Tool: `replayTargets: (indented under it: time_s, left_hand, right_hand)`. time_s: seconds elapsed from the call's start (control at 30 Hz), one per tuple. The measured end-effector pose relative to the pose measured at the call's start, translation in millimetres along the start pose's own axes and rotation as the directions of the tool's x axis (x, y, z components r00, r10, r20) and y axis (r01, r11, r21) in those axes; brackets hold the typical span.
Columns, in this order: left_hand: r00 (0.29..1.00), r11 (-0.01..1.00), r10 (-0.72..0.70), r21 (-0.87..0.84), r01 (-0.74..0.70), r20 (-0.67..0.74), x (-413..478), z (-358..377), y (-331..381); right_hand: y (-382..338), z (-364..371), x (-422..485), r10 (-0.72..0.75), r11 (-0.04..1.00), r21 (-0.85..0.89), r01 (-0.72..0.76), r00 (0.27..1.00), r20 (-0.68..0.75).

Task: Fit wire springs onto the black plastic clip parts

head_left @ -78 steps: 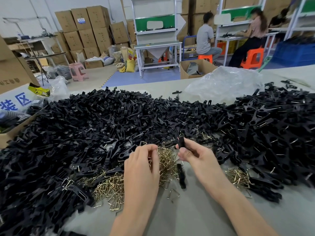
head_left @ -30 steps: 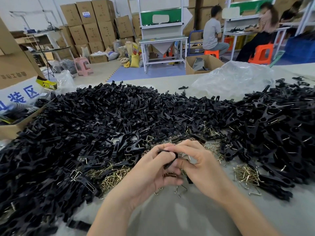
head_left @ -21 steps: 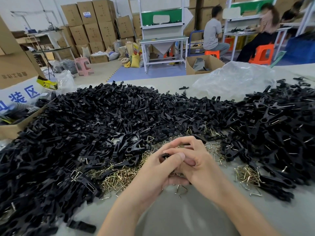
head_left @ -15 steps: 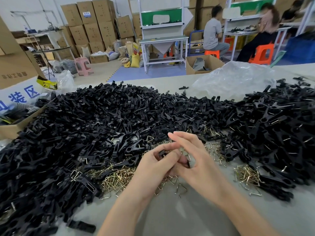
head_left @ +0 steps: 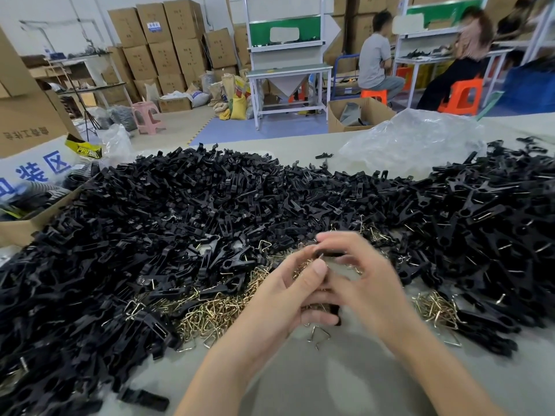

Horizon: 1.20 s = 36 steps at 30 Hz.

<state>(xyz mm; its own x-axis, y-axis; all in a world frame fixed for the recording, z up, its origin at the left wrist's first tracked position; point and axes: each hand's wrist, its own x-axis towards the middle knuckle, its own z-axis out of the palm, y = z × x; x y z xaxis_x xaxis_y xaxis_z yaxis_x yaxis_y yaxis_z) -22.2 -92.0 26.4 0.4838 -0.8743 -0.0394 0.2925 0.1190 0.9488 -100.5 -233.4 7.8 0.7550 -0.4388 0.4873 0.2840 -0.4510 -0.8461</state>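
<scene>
Black clip part (head_left: 334, 313) sits between the two hands just above the near desk (head_left: 345, 382), mostly hidden: only its lower end shows under the palms, and a dark bit up by the fingertips. The left hand (head_left: 282, 301) curls its fingers round it, thumb laid along the top. The right hand (head_left: 369, 286), blurred, has its fingers bent over the upper end, clamped on the same part. Whether a spring sits on it I cannot tell.

Just below the hands a loose wire spring (head_left: 319, 334) lies on the desk. A pile of brass-coloured springs (head_left: 216, 313) lies to the left, and a smaller pile (head_left: 435, 304) to the right. Beyond them the heap of black clip parts (head_left: 180, 211) spreads across the desk. Behind it lies a crumpled clear plastic bag (head_left: 414, 139), with a cardboard box (head_left: 30, 124) at far left.
</scene>
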Motion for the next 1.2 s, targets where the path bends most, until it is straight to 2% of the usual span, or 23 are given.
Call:
replayTargets:
  time_s: [0.03, 0.07, 0.1, 0.13, 0.17, 0.2, 0.23, 0.33, 0.43, 0.5, 0.57, 0.6, 0.63, 0.7, 0.73, 0.77, 0.8, 1.0, 1.13, 1.2]
  left_hand:
    - [1.000, 1.000, -0.003, -0.014, 0.003, -0.014, -0.1, -0.2, 0.5]
    - [1.000, 1.000, -0.002, -0.018, 0.001, -0.030, -0.2, -0.3, 1.0]
    - [0.999, 1.000, 0.007, -0.018, -0.008, -0.046, -0.2, -0.5, 1.4]
    - [0.998, 1.000, 0.023, -0.019, -0.024, -0.061, -0.3, -0.7, 2.0]
    - [0.996, 0.999, 0.044, -0.022, -0.046, -0.079, -0.4, -1.2, 2.3]
    - [0.993, 0.997, 0.064, -0.026, -0.067, -0.100, -0.4, -1.0, 2.6]
    - [0.989, 0.996, 0.083, -0.029, -0.087, -0.125, -0.4, -0.7, 3.1]
    - [0.965, 0.988, 0.154, 0.036, -0.150, -0.210, -1.8, 0.0, 4.1]
    - [0.889, 0.932, 0.315, 0.285, -0.224, -0.333, 1.4, -8.1, 7.9]
    - [0.814, 0.838, 0.430, 0.508, -0.200, -0.391, 12.4, -23.8, 15.4]
    - [0.751, 0.679, 0.531, 0.727, -0.101, -0.392, 30.5, -47.1, 29.0]
    - [0.753, 0.585, 0.545, 0.811, -0.027, -0.368, 41.9, -59.5, 37.4]
    - [0.785, 0.481, 0.515, 0.874, 0.066, -0.343, 53.7, -72.7, 45.4]
    - [0.892, 0.204, 0.308, 0.939, 0.278, -0.331, 80.0, -96.0, 55.7]
    - [0.914, 0.049, 0.179, 0.931, 0.361, -0.364, 92.5, -104.5, 58.6]
    - [0.911, -0.062, 0.080, 0.910, 0.409, -0.404, 103.7, -111.8, 60.5]
    - [0.900, -0.116, 0.017, 0.893, 0.435, -0.436, 114.5, -118.4, 62.3]
    - [0.857, -0.125, -0.145, 0.869, 0.480, -0.494, 160.8, -134.6, 69.4]
    - [0.897, -0.104, -0.008, 0.893, 0.439, -0.442, 170.2, -131.7, 50.1]
    - [0.928, -0.134, 0.034, 0.919, 0.371, -0.370, 165.0, -132.6, 47.2]
  right_hand:
    - [0.8, -10.2, 4.7, 0.003, 1.000, 0.007, -0.002, 0.991, -0.135]
    - [2.3, -22.6, 9.3, 0.051, 0.993, 0.113, -0.020, 0.958, -0.281]
    - [4.3, -36.3, 14.3, 0.146, 0.957, 0.289, -0.026, 0.905, -0.399]
    - [7.4, -47.6, 17.5, 0.266, 0.880, 0.474, -0.025, 0.853, -0.449]
    - [9.9, -53.8, 17.8, 0.364, 0.793, 0.608, -0.030, 0.824, -0.435]
    - [13.3, -54.3, 17.3, 0.422, 0.742, 0.667, -0.061, 0.817, -0.394]
    - [15.7, -49.9, 16.4, 0.437, 0.745, 0.657, -0.118, 0.830, -0.346]
    - [16.3, -24.9, 12.1, 0.357, 0.866, 0.448, -0.222, 0.902, -0.244]
    - [20.2, -10.4, 10.0, 0.302, 0.933, 0.242, -0.264, 0.944, -0.133]
    - [24.5, -8.7, 9.2, 0.310, 0.941, 0.172, -0.292, 0.946, -0.089]
    - [28.4, -9.3, 8.4, 0.319, 0.940, 0.153, -0.304, 0.945, -0.079]
    - [30.4, -10.2, 8.3, 0.323, 0.940, 0.146, -0.309, 0.943, -0.079]
    - [31.7, -9.9, 8.6, 0.328, 0.939, 0.141, -0.315, 0.942, -0.077]
    - [33.2, -9.4, 9.3, 0.333, 0.938, 0.131, -0.321, 0.940, -0.079]
    - [34.0, -9.7, 9.6, 0.337, 0.937, 0.131, -0.325, 0.938, -0.081]
    - [34.6, -10.0, 10.0, 0.340, 0.935, 0.138, -0.327, 0.937, -0.084]
    - [35.0, -10.1, 10.5, 0.344, 0.933, 0.146, -0.330, 0.935, -0.087]
    - [42.9, -10.3, 13.0, 0.360, 0.923, 0.177, -0.340, 0.929, -0.092]
    - [45.0, -10.3, 13.7, 0.356, 0.925, 0.178, -0.335, 0.929, -0.097]
    - [44.9, -9.6, 14.0, 0.355, 0.927, 0.166, -0.336, 0.930, -0.100]
